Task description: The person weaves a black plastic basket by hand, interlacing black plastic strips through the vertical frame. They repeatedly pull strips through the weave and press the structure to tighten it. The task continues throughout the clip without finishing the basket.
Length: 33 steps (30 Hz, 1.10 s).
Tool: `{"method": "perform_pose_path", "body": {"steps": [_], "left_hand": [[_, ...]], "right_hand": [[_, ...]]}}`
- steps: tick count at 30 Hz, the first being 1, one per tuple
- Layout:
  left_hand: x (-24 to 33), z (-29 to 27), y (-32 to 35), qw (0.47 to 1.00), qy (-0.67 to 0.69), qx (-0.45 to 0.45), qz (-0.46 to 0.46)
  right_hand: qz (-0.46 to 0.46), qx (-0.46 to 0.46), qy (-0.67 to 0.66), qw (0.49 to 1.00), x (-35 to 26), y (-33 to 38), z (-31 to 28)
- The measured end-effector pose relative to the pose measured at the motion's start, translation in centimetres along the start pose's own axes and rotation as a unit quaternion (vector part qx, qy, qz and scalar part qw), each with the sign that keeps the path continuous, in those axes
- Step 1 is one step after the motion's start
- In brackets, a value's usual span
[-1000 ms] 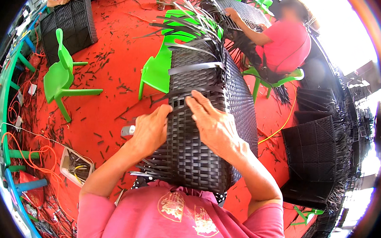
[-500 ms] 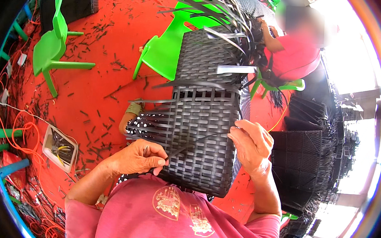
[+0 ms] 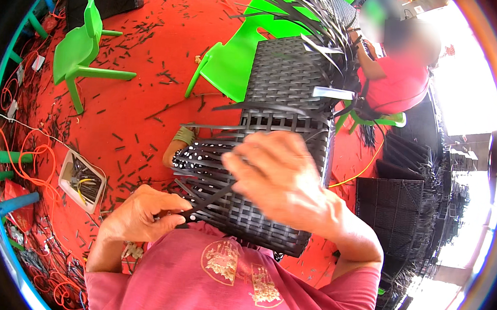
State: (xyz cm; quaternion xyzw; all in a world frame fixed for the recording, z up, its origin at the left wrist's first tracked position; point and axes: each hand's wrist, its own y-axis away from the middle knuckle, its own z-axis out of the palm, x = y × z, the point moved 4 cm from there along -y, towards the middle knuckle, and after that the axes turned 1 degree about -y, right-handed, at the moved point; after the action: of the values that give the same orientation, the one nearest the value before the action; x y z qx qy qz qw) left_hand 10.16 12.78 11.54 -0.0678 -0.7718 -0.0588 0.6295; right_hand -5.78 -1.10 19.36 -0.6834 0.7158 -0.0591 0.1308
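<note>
Across my lap lies a black woven rattan panel [image 3: 267, 225], its upper part tightly woven, with an open band of strips across the middle. Loose black strips fan out from its left edge. My left hand [image 3: 149, 213] is closed at the panel's lower left, pinching a flat black plastic strip [image 3: 212, 196] between thumb and fingers. That strip runs up to the right, to the fingertips of my right hand [image 3: 286, 181]. My right hand is over the panel, fingers bent and blurred; whether they grip the strip is unclear. It hides part of the weave.
Green plastic chairs [image 3: 78, 53] [image 3: 224, 65] stand on the red floor [image 3: 134, 100], which is littered with black offcuts. A white bin [image 3: 70, 172] of strips is at left, near orange cords [image 3: 23, 181]. A co-worker [image 3: 396, 78] sits at far right; black woven panels [image 3: 390, 211] stack nearby.
My right hand has swung left from the panel's right edge to over its middle. My left hand has drawn slightly left and down, keeping the strip. The whole view has shifted a little.
</note>
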Motion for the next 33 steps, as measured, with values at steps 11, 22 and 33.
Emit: {"method": "perform_pose_path", "body": {"steps": [11, 22, 33], "left_hand": [[-2.6, 4.1, -1.4, 0.998, -0.047, 0.006, 0.033], [1.0, 6.2, -6.3, 0.990, -0.016, -0.058, 0.124], [1.4, 5.8, -9.4, 0.989, 0.028, -0.085, 0.118]], "right_hand": [[0.113, -0.253, -0.171, 0.946, -1.6, 3.1, -2.6], [0.268, -0.226, -0.022, 0.936, -0.2, 7.4, -7.9], [0.354, -0.134, -0.328, 0.866, 0.2, 9.1, -3.9]]}}
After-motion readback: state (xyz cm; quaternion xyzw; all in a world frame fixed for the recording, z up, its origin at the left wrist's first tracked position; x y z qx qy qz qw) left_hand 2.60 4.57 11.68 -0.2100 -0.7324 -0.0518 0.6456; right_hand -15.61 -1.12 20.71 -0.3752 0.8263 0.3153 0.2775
